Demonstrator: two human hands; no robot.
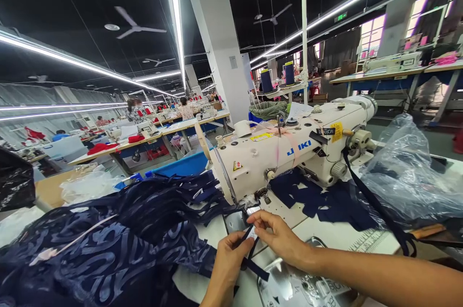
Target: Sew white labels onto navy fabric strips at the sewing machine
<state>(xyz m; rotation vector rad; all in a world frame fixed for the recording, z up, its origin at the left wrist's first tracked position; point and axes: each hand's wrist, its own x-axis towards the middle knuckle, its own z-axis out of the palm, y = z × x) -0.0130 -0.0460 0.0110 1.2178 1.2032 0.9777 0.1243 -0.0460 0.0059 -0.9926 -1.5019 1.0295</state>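
Observation:
My left hand (229, 256) pinches a narrow navy strap (259, 269) between thumb and fingers, just in front of the sewing machine's needle area. Close beside it, my right hand (277, 237) has thumb and fingertips closed at a small white label (252, 233) lying against the strap. Both hands are near the head of a cream sewing machine (260, 153); its needle is largely hidden behind my right fingers. A heap of navy patterned fabric (108, 249) with many straps spreads to the left of my left hand.
Navy fabric pieces (321, 201) lie behind the machine arm. A clear plastic bag (408, 177) sits at the right, and a dark strap (376, 201) hangs from the machine. Thread cones (266, 81) stand behind. Other people work at distant tables.

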